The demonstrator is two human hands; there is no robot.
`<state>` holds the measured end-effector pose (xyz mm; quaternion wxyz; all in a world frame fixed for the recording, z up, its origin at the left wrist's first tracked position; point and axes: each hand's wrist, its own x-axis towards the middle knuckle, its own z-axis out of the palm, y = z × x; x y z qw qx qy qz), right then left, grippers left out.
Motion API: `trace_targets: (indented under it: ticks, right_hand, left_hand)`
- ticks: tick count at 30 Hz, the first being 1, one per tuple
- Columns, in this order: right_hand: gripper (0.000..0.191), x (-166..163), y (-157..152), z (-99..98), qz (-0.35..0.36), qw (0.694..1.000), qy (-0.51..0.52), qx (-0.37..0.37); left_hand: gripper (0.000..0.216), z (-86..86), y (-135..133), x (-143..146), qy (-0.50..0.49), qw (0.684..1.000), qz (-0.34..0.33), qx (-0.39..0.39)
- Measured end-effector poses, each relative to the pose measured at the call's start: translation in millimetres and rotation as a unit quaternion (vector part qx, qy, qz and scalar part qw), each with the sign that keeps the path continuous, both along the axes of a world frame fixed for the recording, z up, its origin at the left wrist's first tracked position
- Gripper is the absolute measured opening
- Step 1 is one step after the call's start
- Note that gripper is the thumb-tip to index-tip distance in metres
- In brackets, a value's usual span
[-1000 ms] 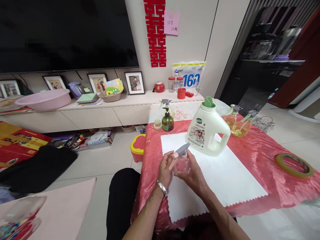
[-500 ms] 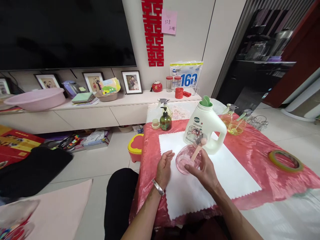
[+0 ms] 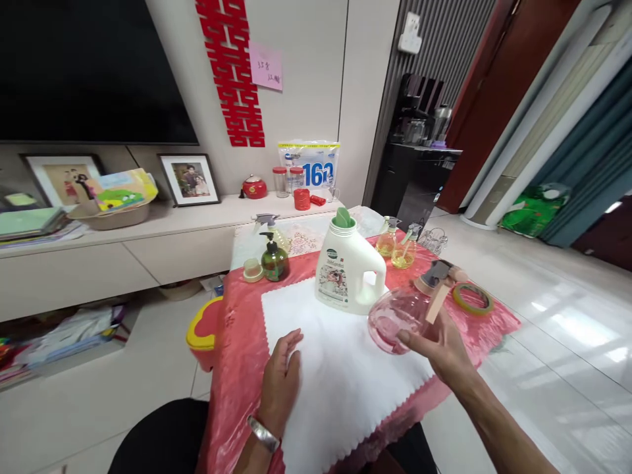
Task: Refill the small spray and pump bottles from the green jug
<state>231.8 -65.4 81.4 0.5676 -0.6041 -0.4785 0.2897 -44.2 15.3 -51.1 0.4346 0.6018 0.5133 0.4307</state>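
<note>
My right hand (image 3: 439, 345) is closed around a round pink spray bottle (image 3: 395, 319) with a grey trigger head, held tilted above the right part of the white cloth (image 3: 336, 368). My left hand (image 3: 280, 385) lies flat and open on the cloth's left edge, a silver bracelet on the wrist. Just behind the pink bottle stands a big white detergent jug (image 3: 345, 270) with a green cap.
A red cloth covers the small table (image 3: 237, 355). On it stand a dark green pump bottle (image 3: 274, 258), a small jar (image 3: 253, 270), two yellow spray bottles (image 3: 395, 242) and a tape roll (image 3: 473, 298). A yellow-red stool (image 3: 203, 329) sits left; a TV shelf runs behind.
My right hand has carried the pink spray bottle rightwards, away from my left hand, which let go and now rests flat on the cloth. My view has swung right.
</note>
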Motion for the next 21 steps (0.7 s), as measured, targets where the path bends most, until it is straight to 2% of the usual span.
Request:
trace_targets:
  ticks: [3, 7, 13, 15, 19, 21]
  right_hand:
    - [0.091, 40, 12, -8.7, -0.091, 0.994, -0.053, 0.022]
    - [0.098, 93, 40, -24.5, -0.175, 0.981, -0.083, 0.007]
    - [0.102, 151, 85, -55.5, -0.232, 0.967, -0.106, 0.006]
    - [0.094, 163, 99, -66.0, -0.231, 0.967, -0.110, 0.011]
    - [0.064, 181, 119, -81.0, -0.232, 0.966, -0.115, 0.024]
    - [0.059, 186, 124, -85.2, -0.234, 0.964, -0.119, 0.028]
  left_hand:
    - [0.036, -0.6, -2, 2, 0.080, 0.995, -0.013, 0.065]
    - [0.036, -4.3, -4, 7, 0.158, 0.973, -0.011, 0.166]
    - [0.034, -6.8, -3, 7, 0.207, 0.950, -0.001, 0.235]
    - [0.033, -6.0, -3, 5, 0.213, 0.946, -0.001, 0.245]
    - [0.032, -4.8, -2, 3, 0.220, 0.942, 0.001, 0.253]
    - [0.032, -4.3, -2, 3, 0.224, 0.941, 0.002, 0.252]
